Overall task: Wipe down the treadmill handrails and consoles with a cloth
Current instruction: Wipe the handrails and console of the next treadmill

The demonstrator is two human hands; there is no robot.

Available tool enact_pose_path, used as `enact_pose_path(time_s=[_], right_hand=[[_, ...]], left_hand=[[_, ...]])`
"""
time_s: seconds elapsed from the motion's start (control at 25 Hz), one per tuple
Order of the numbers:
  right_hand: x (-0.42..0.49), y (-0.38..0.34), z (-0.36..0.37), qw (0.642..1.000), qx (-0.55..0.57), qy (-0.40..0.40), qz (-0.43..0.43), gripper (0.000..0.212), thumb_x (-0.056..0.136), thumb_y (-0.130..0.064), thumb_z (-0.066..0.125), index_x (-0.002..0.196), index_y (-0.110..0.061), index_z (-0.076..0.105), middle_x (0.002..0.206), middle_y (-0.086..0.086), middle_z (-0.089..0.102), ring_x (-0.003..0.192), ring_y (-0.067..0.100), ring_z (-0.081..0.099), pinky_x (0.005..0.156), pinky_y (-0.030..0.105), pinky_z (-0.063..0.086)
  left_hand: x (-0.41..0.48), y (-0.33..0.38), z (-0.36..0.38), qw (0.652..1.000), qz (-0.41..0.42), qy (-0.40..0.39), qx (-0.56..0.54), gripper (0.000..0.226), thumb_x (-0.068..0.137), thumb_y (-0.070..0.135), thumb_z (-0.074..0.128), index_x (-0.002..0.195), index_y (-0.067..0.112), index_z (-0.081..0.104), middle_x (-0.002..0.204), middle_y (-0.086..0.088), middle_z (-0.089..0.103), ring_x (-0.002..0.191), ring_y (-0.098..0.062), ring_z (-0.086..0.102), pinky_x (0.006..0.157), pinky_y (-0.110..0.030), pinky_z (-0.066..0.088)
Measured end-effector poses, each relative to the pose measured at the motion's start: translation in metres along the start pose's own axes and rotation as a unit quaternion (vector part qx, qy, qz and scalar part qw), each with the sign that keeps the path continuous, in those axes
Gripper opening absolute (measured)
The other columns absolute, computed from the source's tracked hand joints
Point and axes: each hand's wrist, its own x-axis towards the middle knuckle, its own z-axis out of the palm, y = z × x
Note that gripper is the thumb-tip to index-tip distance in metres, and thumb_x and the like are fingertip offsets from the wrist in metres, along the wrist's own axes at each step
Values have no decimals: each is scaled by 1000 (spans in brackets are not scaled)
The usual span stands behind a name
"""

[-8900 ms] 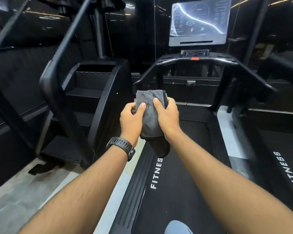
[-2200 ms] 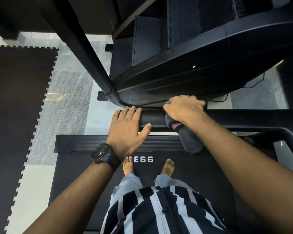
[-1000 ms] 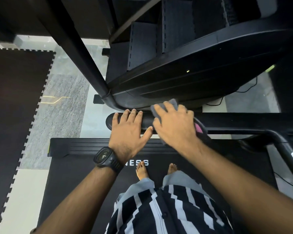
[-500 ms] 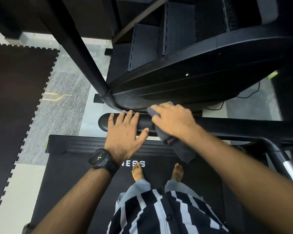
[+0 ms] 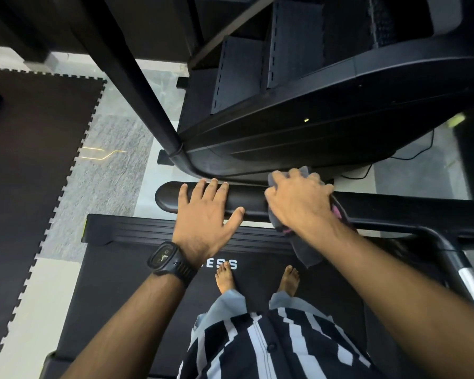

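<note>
view from above of a person standing barefoot on a black treadmill belt (image 5: 115,291). the left hand (image 5: 205,217), with a black watch (image 5: 166,259) on its wrist, lies flat with straight fingers on the black handrail (image 5: 169,196), near its rounded end. just beside it, the right hand (image 5: 298,201) curls over a grey cloth (image 5: 308,253) and presses it onto the same handrail. the cloth's loose end hangs below the rail. a black stair machine (image 5: 312,119) stands just beyond.
</note>
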Motion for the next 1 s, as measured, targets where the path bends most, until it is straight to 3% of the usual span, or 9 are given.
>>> enact_pose_path(time_s=[0.12, 0.24, 0.32, 0.4, 0.48, 0.6, 0.8, 0.92, 1.0], right_hand=[[-1, -6, 1, 981, 41, 34, -189, 45, 97, -45, 36, 140, -36, 47, 140, -1, 54, 117, 36, 55, 94, 51, 45], [44, 8, -15, 986, 110, -118, -44, 39, 97, -42, 35, 127, -32, 60, 132, 7, 60, 117, 37, 55, 88, 50, 44], [22, 17, -6, 997, 34, -67, -12, 38, 98, -41, 38, 128, -30, 58, 129, 5, 59, 117, 35, 53, 84, 47, 40], [-10, 7, 1, 990, 29, 32, -133, 45, 98, -43, 37, 141, -33, 47, 137, 0, 55, 117, 34, 54, 89, 48, 43], [8, 7, -2, 976, 72, 22, -203, 46, 98, -44, 37, 142, -37, 46, 140, -1, 54, 119, 34, 55, 91, 46, 45], [33, 23, -12, 991, 103, -82, -30, 39, 97, -43, 36, 128, -33, 58, 129, 5, 59, 116, 36, 55, 85, 47, 42], [-8, 24, 7, 984, 24, 40, -174, 53, 93, -45, 27, 139, -33, 49, 137, -1, 57, 111, 35, 58, 89, 48, 47], [23, 35, -9, 991, 118, -66, -7, 41, 97, -41, 39, 132, -30, 56, 130, 4, 57, 117, 34, 52, 95, 49, 41], [-1, 38, 0, 1000, 10, 2, -1, 44, 96, -42, 39, 135, -27, 55, 131, 5, 57, 114, 36, 52, 92, 49, 41]], left_hand=[[1, 1, 1, 1000, -1, -1, 5, 82, 87, 65, 11, 147, 19, 40, 154, -5, 40, 145, -26, 28, 119, -54, 13], [2, 6, -1, 1000, 3, -12, 1, 83, 86, 66, 9, 148, 20, 37, 156, -4, 37, 146, -25, 25, 120, -53, 12], [2, 9, 0, 1000, 5, -7, 5, 83, 86, 66, 8, 149, 20, 36, 156, -4, 37, 146, -25, 25, 120, -53, 11], [2, 10, 0, 1000, 2, -2, 10, 83, 86, 66, 8, 148, 20, 38, 155, -4, 38, 146, -25, 27, 119, -53, 12], [2, 13, 1, 1000, -1, 0, 9, 83, 86, 66, 9, 147, 19, 40, 154, -5, 39, 145, -25, 28, 118, -53, 12], [2, 16, 0, 1000, -1, -5, 4, 83, 86, 66, 9, 148, 20, 38, 155, -4, 38, 146, -25, 26, 119, -53, 12], [3, 24, 2, 1000, -6, -1, 13, 83, 86, 65, 8, 147, 20, 39, 155, -5, 39, 146, -25, 27, 119, -54, 13], [4, 30, 3, 1000, -3, -1, 9, 80, 87, 65, 12, 146, 19, 41, 153, -5, 42, 144, -26, 30, 118, -54, 15], [4, 33, 3, 1000, -1, 3, 9, 80, 88, 64, 13, 146, 18, 42, 152, -6, 43, 144, -27, 31, 117, -55, 16]])
